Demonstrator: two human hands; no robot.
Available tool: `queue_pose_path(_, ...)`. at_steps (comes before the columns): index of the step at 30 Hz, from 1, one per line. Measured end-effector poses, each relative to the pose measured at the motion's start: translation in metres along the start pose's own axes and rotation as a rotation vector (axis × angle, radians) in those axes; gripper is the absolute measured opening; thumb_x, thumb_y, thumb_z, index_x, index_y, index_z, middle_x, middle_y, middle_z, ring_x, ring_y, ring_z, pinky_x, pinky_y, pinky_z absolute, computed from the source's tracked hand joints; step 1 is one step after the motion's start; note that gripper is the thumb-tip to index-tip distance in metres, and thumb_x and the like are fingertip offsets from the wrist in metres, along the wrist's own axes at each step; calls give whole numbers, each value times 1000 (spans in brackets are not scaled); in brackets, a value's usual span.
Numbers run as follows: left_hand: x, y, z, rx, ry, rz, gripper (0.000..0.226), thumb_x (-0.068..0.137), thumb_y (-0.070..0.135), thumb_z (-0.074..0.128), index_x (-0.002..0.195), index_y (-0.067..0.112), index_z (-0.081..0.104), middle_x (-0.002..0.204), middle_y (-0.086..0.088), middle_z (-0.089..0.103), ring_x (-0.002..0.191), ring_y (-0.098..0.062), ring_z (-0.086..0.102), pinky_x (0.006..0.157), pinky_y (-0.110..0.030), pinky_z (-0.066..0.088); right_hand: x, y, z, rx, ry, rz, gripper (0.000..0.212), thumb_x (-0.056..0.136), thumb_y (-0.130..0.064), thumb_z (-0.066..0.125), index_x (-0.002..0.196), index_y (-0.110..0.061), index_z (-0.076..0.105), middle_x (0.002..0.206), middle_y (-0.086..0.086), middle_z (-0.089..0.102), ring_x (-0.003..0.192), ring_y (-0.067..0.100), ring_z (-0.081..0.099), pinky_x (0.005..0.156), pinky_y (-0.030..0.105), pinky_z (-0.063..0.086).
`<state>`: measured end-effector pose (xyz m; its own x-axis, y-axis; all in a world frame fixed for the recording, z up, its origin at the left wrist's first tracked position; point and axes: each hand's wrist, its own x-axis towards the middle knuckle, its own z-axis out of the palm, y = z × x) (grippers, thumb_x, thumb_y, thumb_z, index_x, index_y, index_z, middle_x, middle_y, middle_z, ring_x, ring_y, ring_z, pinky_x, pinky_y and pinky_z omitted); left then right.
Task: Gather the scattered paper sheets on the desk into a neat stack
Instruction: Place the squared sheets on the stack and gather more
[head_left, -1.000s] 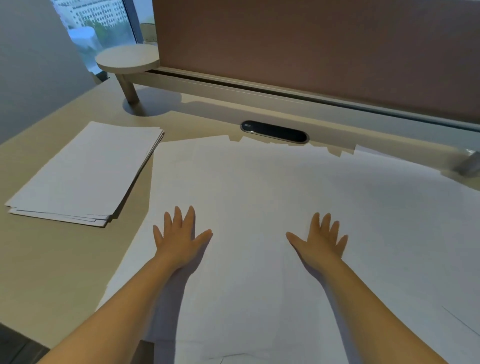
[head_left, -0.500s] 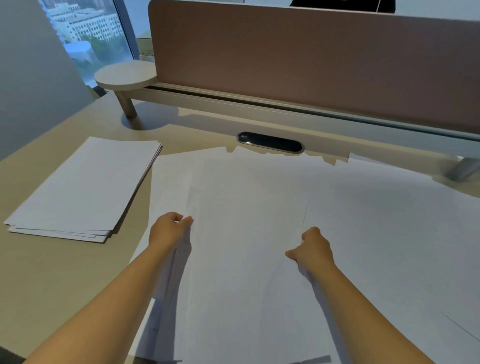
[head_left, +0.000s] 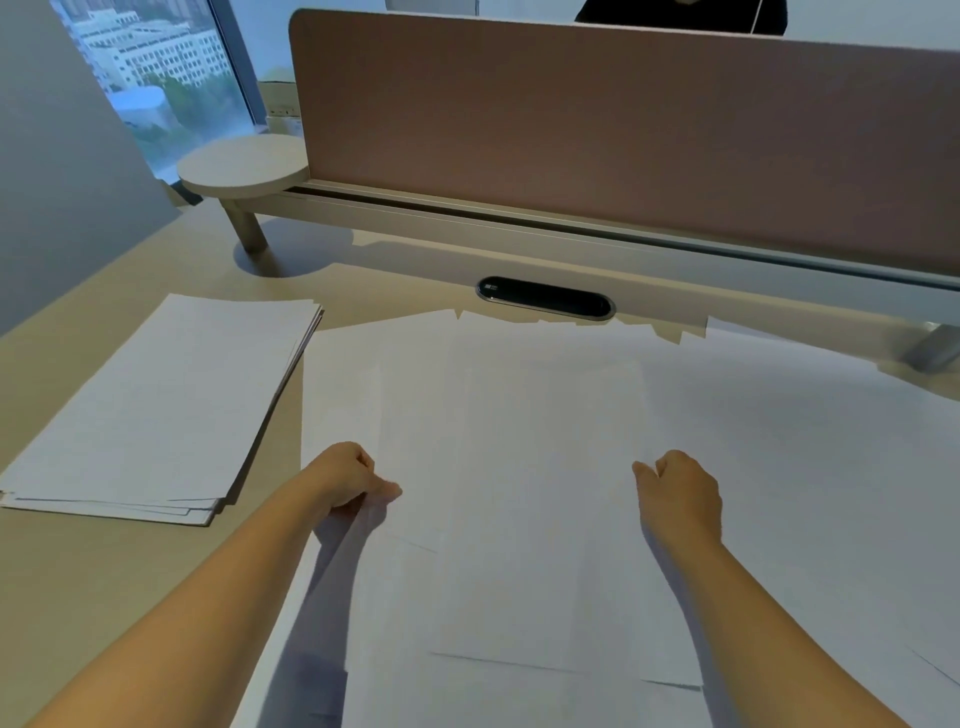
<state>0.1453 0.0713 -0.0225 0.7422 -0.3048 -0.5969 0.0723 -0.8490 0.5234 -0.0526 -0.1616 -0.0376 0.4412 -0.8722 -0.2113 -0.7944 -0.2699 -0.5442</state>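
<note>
beige desk (head_left: 104, 571) bears stack (head_left: 156, 405) and loose sheets (head_left: 753, 467).

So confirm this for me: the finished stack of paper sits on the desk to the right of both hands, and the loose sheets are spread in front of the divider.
Wrong side. In the head view the finished stack lies left of both hands; the rest holds.

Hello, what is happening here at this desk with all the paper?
A person is gathering loose white paper sheets spread over the beige desk. The left hand and right hand each pinch a side edge of a sheet in the middle. A neat white paper stack already lies at the left; many sheets remain scattered.
</note>
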Motion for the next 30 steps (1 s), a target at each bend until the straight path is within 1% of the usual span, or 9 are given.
queue_pose_path(2,5,6,-1,133,174,51,28,85,32,63,97,8,55,98,-15,58,90,-27,54,77,-32,41,3,-8,4,-130,-2,-22,41,92,-34,52,117,-2,52,122,15,52,113,31,50,89,35,43)
queue_pose_path(4,15,5,0,239,327,91,59,89,43,54,132,5,42,135,-13,49,125,-31,44,98,-38,39,8,-15,7,-221,-61,-20,70,92,-44,48,143,-3,24,152,17,22,140,31,22,112,40,25)
queue_pose_path(7,28,2,10,347,250,116,75,93,52,36,148,8,10,157,-9,12,146,-28,7,117,-45,15,18,-20,18,-354,-210,-32,80,94,-53,30,148,-6,-7,157,13,-10,146,26,-8,118,42,-2)
queue_pose_path(10,35,4,23,407,153,169,74,94,53,26,149,13,-5,158,-5,-8,146,-25,-10,117,-46,-3,23,-25,30,-413,-284,-88,79,94,-55,23,148,-8,-11,156,12,-17,145,24,-16,116,43,-10)
queue_pose_path(15,37,15,24,287,109,291,74,95,47,33,149,14,-6,158,-4,-8,147,-22,-7,118,-40,-2,18,-48,42,-222,-416,-261,71,97,-46,29,148,-14,-8,157,3,-13,145,18,-13,117,36,-11)
queue_pose_path(19,28,9,19,172,279,198,78,91,47,44,149,12,6,158,-10,4,146,-29,6,119,-42,14,14,-49,38,-223,-302,-190,72,96,-46,33,149,-14,-3,158,6,-8,146,23,-8,118,37,-5)
queue_pose_path(23,11,3,29,300,324,8,75,90,53,43,147,12,16,154,-10,18,141,-33,17,110,-46,24,1,-46,30,-306,-223,-78,68,93,-45,41,146,-10,18,155,9,14,142,29,15,114,40,20)
queue_pose_path(26,1,11,43,151,321,0,67,87,48,53,137,10,32,142,-10,34,130,-34,30,100,-45,34,-11,-56,36,-131,-220,-18,57,88,-35,51,136,-10,36,142,7,34,128,29,35,101,40,36)
queue_pose_path(30,-12,14,43,-117,323,5,62,87,31,60,135,4,33,140,-13,39,130,-35,35,98,-41,35,-20,-60,46,162,-292,67,60,81,-13,59,135,-3,35,135,10,36,119,29,46,89,36,47)
